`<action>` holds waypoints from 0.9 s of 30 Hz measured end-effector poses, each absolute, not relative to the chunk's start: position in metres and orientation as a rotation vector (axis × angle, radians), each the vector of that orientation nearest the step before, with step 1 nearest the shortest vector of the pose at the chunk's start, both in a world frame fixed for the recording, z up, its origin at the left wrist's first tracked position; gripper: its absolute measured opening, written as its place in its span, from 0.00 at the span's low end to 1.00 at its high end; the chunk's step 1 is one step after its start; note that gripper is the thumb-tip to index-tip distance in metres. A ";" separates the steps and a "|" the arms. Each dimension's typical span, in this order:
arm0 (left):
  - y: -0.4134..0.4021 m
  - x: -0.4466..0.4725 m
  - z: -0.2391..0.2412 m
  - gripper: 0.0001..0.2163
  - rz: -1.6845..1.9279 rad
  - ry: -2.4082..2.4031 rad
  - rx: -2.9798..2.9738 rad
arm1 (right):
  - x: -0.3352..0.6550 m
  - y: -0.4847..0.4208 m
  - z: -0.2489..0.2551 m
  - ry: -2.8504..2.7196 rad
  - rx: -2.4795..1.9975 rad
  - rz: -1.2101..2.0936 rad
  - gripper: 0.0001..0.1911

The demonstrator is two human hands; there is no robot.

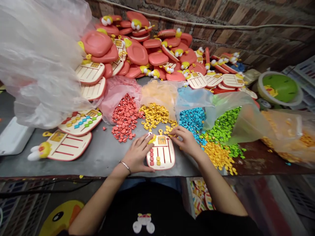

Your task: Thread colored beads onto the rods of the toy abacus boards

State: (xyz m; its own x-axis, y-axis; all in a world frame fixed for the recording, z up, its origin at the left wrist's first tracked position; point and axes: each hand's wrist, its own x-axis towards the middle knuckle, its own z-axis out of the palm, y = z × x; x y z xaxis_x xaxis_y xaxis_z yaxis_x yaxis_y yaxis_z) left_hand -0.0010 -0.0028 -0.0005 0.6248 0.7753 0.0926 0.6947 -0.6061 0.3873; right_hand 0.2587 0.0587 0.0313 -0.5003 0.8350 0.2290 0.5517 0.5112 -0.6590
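Observation:
A cream toy board (167, 157) with a pink rim and a duck head lies flat at the table's front edge. Red beads (152, 157) fill its left slot, and a few yellow beads (158, 160) sit low in the slot beside it. My left hand (137, 152) grips the board's left side, fingers over the duck head and thumb at the bottom edge. At the upper right corner, my right hand (185, 141) has its fingers drawn together beside loose yellow beads (170, 127); whatever is between the fingertips is hidden.
Open bags spill red (124, 118), yellow (155, 114), blue (193, 119) and green beads (226, 126). An orange-yellow heap (219, 155) lies right. Two boards (73, 144) overlap at left, under a large plastic bag (44, 65). Stacked pink-backed boards (158, 59) line the brick wall.

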 end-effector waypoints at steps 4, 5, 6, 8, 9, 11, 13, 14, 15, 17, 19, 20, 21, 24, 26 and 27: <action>-0.003 0.000 0.001 0.42 0.363 1.198 2.525 | 0.258 0.055 0.012 -2.303 -1.193 0.659 0.06; -0.003 0.000 0.001 0.42 0.369 1.200 2.525 | 0.257 0.055 0.008 -2.292 -1.212 0.629 0.07; -0.003 0.000 0.001 0.42 0.379 1.201 2.527 | 0.257 0.054 0.006 -2.280 -1.223 0.611 0.07; -0.004 0.000 0.001 0.43 0.400 1.206 2.525 | 0.258 0.051 0.005 -2.281 -1.198 0.644 0.08; -0.004 0.000 0.001 0.43 0.408 1.211 2.522 | 0.259 0.048 0.006 -2.291 -1.170 0.690 0.09; -0.004 0.000 0.000 0.44 0.412 1.221 2.513 | 0.262 0.041 0.009 -2.303 -1.113 0.794 0.08; -0.004 0.000 0.000 0.44 0.411 1.228 2.508 | 0.263 0.034 0.009 -2.276 -1.097 0.867 0.09; -0.004 0.000 0.000 0.43 0.408 1.228 2.510 | 0.262 0.031 0.008 -2.243 -1.111 0.890 0.12; -0.004 0.000 0.000 0.43 0.404 1.226 2.516 | 0.260 0.029 0.006 -2.199 -1.133 0.910 0.15; -0.004 0.000 0.000 0.43 0.398 1.224 2.534 | 0.255 0.025 0.002 -2.078 -1.186 0.938 0.19; -0.004 0.000 0.000 0.42 0.395 1.225 2.545 | 0.250 0.023 -0.003 -1.959 -1.228 0.948 0.20; -0.004 0.000 0.000 0.42 0.395 1.224 2.547 | 0.247 0.022 -0.005 -1.913 -1.245 0.943 0.20; -0.004 0.000 0.000 0.42 0.394 1.222 2.548 | 0.246 0.020 -0.007 -1.878 -1.259 0.934 0.19; -0.004 0.001 0.001 0.42 0.382 1.222 2.548 | 0.240 0.015 -0.009 -1.792 -1.299 0.914 0.17; -0.004 0.002 0.001 0.41 0.373 1.223 2.549 | 0.233 0.010 -0.011 -1.760 -1.319 0.892 0.15; -0.004 0.002 0.001 0.42 0.372 1.224 2.549 | 0.229 0.008 -0.011 -1.774 -1.323 0.875 0.14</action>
